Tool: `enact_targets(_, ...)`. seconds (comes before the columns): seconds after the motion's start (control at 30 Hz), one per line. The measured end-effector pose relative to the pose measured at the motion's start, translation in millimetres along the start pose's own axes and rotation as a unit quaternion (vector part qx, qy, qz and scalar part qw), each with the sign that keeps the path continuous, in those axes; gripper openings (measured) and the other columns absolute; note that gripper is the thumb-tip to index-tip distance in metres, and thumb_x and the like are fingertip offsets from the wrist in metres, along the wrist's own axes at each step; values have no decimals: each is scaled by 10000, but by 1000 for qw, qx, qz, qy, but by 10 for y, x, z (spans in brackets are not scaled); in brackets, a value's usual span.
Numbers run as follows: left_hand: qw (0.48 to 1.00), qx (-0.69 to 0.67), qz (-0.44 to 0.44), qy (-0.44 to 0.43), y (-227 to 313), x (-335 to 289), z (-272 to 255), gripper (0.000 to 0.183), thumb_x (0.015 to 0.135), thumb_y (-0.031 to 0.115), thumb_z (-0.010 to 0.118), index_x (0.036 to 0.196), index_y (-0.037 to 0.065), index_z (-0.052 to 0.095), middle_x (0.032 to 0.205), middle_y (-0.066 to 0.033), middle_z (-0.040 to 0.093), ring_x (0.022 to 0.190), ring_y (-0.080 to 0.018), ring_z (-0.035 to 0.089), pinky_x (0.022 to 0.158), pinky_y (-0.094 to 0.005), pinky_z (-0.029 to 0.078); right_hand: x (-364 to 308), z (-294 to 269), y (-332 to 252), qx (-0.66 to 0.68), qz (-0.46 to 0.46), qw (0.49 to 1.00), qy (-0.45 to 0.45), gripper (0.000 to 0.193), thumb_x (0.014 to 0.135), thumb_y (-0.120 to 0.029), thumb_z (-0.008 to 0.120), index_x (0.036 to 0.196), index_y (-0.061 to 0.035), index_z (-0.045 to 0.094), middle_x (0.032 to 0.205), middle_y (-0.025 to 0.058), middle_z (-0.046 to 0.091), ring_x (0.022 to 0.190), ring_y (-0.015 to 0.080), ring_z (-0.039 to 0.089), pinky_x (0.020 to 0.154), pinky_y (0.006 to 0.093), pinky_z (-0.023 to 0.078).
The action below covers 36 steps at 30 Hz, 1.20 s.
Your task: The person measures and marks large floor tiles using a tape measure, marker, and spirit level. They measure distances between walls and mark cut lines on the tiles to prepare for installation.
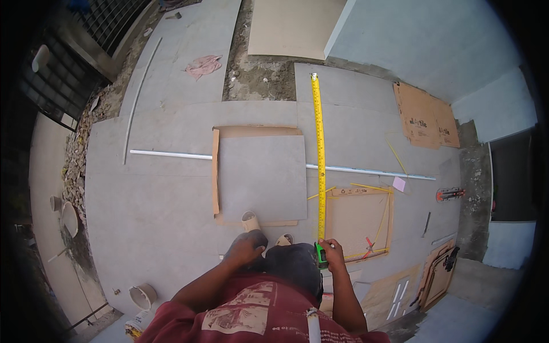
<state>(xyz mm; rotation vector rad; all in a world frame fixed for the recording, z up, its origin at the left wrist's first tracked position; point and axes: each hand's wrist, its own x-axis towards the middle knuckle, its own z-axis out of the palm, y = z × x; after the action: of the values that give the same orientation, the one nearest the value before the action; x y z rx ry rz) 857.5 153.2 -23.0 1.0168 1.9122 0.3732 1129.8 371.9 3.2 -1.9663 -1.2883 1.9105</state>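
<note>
My right hand is closed around a green tape measure beside my right leg. Its yellow blade runs straight out ahead of me over the grey floor tiles, and the metal hook end lies near the far edge of a tile. A small pale tip shows by the right fingers, too small to name. My left hand rests on my bent left knee and appears to hold nothing. In front of my feet a grey tile lies on opened cardboard, left of the blade.
A long white pipe crosses the floor, passing under the blade. Right of it lie a cardboard-framed panel with yellow straps, a pink card and flattened cardboard. A pink cloth lies far left; a bucket stands near left.
</note>
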Motion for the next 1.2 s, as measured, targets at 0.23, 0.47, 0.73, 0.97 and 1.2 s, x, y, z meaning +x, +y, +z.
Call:
enact_targets(0.23,960,120,-242,-80,-228,-226,118,622,904,562,590,1175,8,669,1231,-260,658,1132,-397,652,1022,-488,479,403,-1164,-108,-78,-15,994,74,272,899,-262,756,883,-44,594,735,61,630,580,144,597,519,309,493)
enact_targets(0.47,882,-112,-145,-435,1212,135,-256,798,932,670,494,1340,-10,585,1456,-258,499,1303,-394,520,998,-463,475,1180,-1859,324,-95,26,994,41,279,902,-246,752,902,-25,583,750,83,631,580,182,634,525,346,532)
enact_targets(0.73,897,-283,-67,-333,2167,-546,-68,702,1041,539,408,1480,-8,439,1526,-223,430,1410,-313,414,1162,-396,310,1853,-2708,278,-278,-2,961,12,286,865,-213,767,879,-2,575,708,84,608,580,184,616,513,349,508)
enact_targets(0.97,824,-501,163,-209,2428,-993,-1072,617,1062,432,417,1454,-41,466,1428,-249,528,1390,-364,451,1152,-440,326,1755,-2713,-660,-345,-96,931,70,305,841,-245,786,799,-27,578,686,65,597,574,128,540,501,330,444)
enact_targets(1.2,629,-555,531,-118,3005,-876,-2080,898,986,562,535,1474,-158,310,1391,-498,369,1286,-503,518,1010,-640,444,2025,-2787,-533,-309,-85,944,74,306,868,-236,762,797,-51,528,690,73,605,537,140,563,478,317,470)
